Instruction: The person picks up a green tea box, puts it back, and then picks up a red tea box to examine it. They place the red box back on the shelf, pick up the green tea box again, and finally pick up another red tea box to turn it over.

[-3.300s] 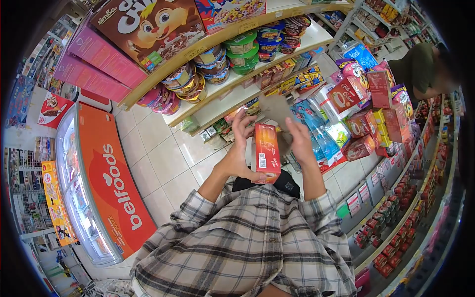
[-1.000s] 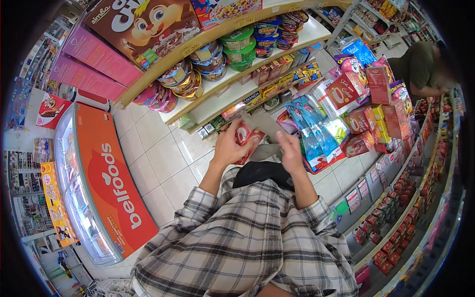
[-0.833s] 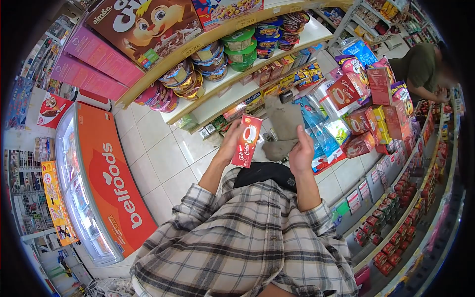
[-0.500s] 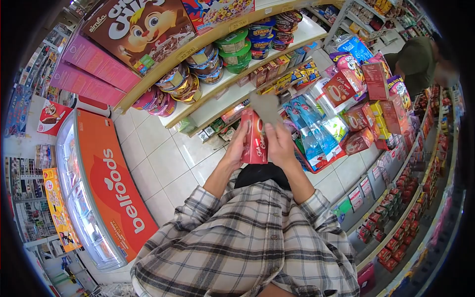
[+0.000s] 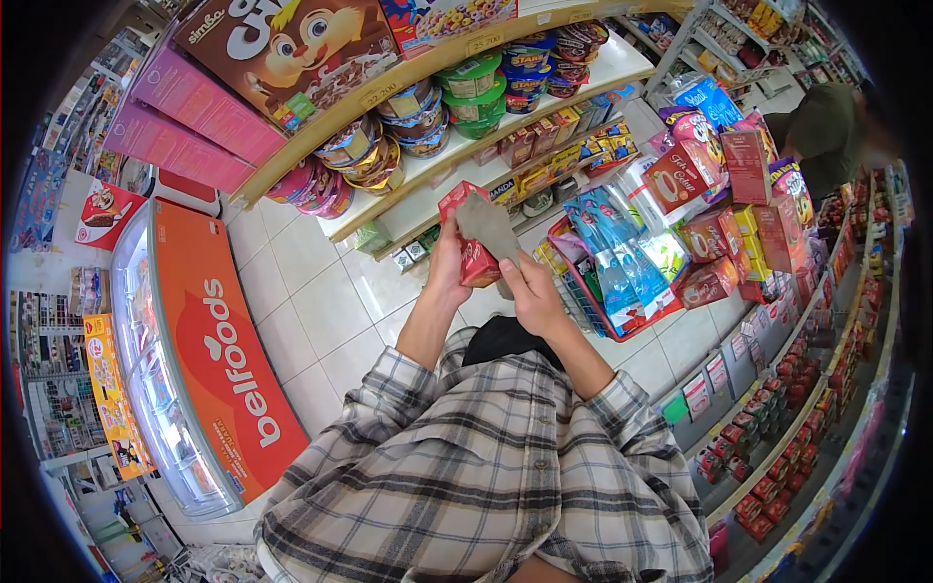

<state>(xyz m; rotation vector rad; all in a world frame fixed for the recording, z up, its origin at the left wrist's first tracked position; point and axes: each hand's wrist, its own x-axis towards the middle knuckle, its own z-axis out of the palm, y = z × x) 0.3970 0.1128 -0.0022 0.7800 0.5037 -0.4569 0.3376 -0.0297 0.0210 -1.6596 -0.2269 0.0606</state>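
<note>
Cloth [image 5: 489,225] shifted across the box [image 5: 477,266].
Left hand [image 5: 446,266] gripped the box; right hand [image 5: 535,294], beside the left, pinched the cloth.

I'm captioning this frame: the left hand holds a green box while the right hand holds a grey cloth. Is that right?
Not quite: the box is red, as the head view shows. The left hand holds it, and the right hand a grey cloth.

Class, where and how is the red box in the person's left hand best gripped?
Probably by the long left edge of the red box, from the person's left: the left hand fits along that straight edge, while the grey cloth covers the middle, with the right hand opposite.
</note>
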